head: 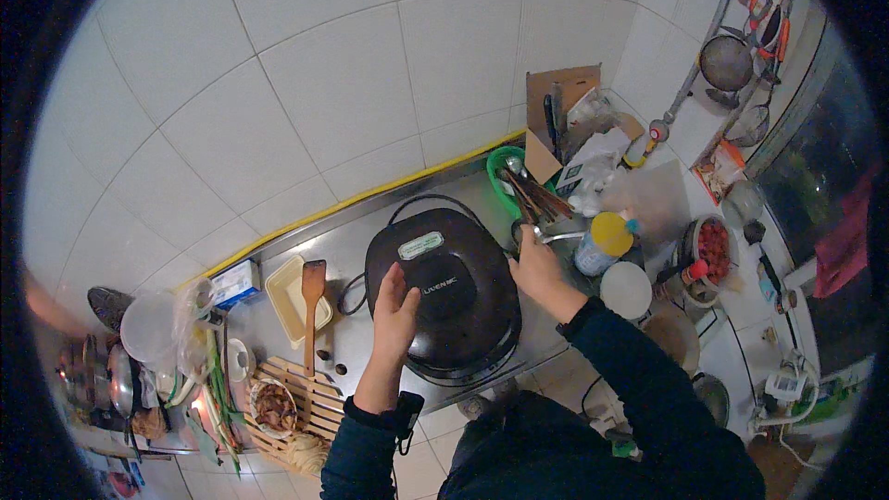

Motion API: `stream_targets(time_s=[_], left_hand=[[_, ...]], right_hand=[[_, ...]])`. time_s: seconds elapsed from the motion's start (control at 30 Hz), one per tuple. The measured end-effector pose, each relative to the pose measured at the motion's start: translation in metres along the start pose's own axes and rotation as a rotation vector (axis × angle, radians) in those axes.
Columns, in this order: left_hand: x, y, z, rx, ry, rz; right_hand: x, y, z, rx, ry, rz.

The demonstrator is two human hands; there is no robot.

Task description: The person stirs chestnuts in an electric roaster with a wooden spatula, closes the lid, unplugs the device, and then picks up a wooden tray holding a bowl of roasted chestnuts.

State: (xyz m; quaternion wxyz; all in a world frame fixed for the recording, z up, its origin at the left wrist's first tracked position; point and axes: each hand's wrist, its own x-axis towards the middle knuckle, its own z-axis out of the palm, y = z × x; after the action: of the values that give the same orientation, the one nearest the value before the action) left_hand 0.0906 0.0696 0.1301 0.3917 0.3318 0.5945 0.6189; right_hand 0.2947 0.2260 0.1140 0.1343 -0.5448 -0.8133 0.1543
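A closed black Liven electric baking pan (455, 319) sits on the steel counter in front of me, its dark lid bearing a pale label. Over the left part of the lid is my left hand (394, 309), thumb and fingers apart and nothing in it. At the lid's right edge I see my right hand (543, 271), its thumb close to the rim. Whether it grips the edge is hidden from this angle. Just beyond its fingers lies a metal ladle (564, 237).
Left of the pan are a wooden spatula (312, 305), a cream plastic tray (283, 295), a slatted wooden board (316, 399) and a bowl of brown food (273, 408). A green basket (494, 170) with chopsticks and a yellow-lidded canister (599, 250) stand to the right.
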Motion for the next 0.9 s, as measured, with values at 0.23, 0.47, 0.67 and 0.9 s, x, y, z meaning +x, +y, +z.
stream_targets(time_s=[0.23, 0.47, 0.67, 0.9], left_hand=[[-0.013, -0.009, 0.005, -0.003, -0.017, -0.005], [-0.035, -0.020, 0.019, -0.022, 0.080, 0.012], [-0.055, -0.020, 0.041, 0.039, -0.014, -0.026], [-0.106, 0.000, 0.078, -0.558, -0.226, -0.421]], right_hand=[[-0.020, 0.045, 0.031, 0.164, -0.183, 0.299], [-0.051, 0.050, 0.039, 0.264, -0.009, 0.157], [-0.098, 0.004, 0.005, 0.578, 0.159, -0.267], [-0.164, -0.033, -0.012, 0.519, -0.058, -0.759]])
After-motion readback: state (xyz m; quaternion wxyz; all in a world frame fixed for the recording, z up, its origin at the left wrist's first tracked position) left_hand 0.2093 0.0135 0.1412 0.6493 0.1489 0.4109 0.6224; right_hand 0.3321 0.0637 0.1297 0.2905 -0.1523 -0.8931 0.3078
